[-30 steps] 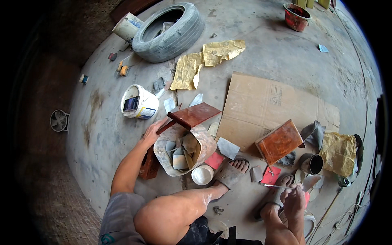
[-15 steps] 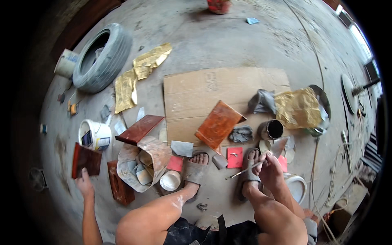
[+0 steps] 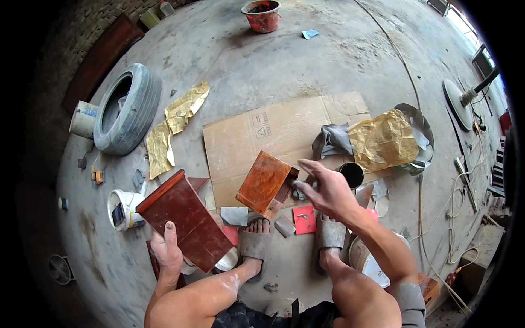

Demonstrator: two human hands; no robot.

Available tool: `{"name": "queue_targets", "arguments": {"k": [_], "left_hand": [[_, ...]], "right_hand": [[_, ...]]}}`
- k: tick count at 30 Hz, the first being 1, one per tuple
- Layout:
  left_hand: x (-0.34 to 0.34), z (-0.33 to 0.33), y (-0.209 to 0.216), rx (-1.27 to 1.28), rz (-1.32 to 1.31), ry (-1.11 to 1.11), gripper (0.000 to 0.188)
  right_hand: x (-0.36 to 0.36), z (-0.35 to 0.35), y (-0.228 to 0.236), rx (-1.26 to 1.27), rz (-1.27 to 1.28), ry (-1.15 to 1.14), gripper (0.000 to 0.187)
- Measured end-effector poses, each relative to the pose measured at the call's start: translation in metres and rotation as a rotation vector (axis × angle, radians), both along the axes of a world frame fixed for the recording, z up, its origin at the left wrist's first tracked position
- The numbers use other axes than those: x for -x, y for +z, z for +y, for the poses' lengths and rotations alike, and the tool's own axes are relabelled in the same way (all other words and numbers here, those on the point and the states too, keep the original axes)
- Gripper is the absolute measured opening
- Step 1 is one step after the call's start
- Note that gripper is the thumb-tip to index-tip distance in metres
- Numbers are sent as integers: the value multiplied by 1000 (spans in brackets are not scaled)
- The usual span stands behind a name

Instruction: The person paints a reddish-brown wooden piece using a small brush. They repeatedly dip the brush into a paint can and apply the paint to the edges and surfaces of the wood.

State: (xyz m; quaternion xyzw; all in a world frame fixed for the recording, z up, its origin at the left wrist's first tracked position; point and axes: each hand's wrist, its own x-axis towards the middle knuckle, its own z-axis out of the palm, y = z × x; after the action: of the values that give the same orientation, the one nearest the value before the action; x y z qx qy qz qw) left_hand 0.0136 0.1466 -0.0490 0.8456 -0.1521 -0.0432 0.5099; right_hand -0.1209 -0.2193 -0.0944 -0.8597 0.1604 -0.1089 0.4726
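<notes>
My left hand (image 3: 167,252) grips a dark red-brown wooden board (image 3: 186,218) by its lower edge and holds it up, tilted, over my left knee. My right hand (image 3: 322,188) hovers with fingers spread, holding nothing, just right of an orange-brown wooden box (image 3: 266,183) that rests on the flattened cardboard sheet (image 3: 284,134). A dark tin (image 3: 351,174) stands right behind that hand. My feet in grey sandals (image 3: 254,243) rest on the concrete floor beneath.
A tyre (image 3: 127,109) lies at the left with crumpled yellow paper (image 3: 175,123) beside it. A white bucket (image 3: 123,210) stands left of the board. Grey cloth (image 3: 331,141), a yellow bag (image 3: 383,139), a red square pad (image 3: 304,220) and a red pot (image 3: 262,13) lie around.
My left hand has picked the dark board up off the floor and brought it in over my knee. My right hand rose from my foot toward the orange-brown box.
</notes>
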Motion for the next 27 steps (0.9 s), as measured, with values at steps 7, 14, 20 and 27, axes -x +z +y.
{"name": "queue_targets", "arguments": {"k": [7,14,20,27], "left_hand": [[-1,-40,-12,607,633,192,38],[-11,-37,-17,747,1018,188,36],[-16,-44,-31,599,885,77,37],[-20,-58,-32,311,684,-110,37]], "right_hand": [[-34,-6,-28,251,-65,30,18],[-78,-34,-33,347,-72,-119,12],[-92,-57,-32,343,-70,-308,15],[-89,-48,-32,391,23,-341,16]]}}
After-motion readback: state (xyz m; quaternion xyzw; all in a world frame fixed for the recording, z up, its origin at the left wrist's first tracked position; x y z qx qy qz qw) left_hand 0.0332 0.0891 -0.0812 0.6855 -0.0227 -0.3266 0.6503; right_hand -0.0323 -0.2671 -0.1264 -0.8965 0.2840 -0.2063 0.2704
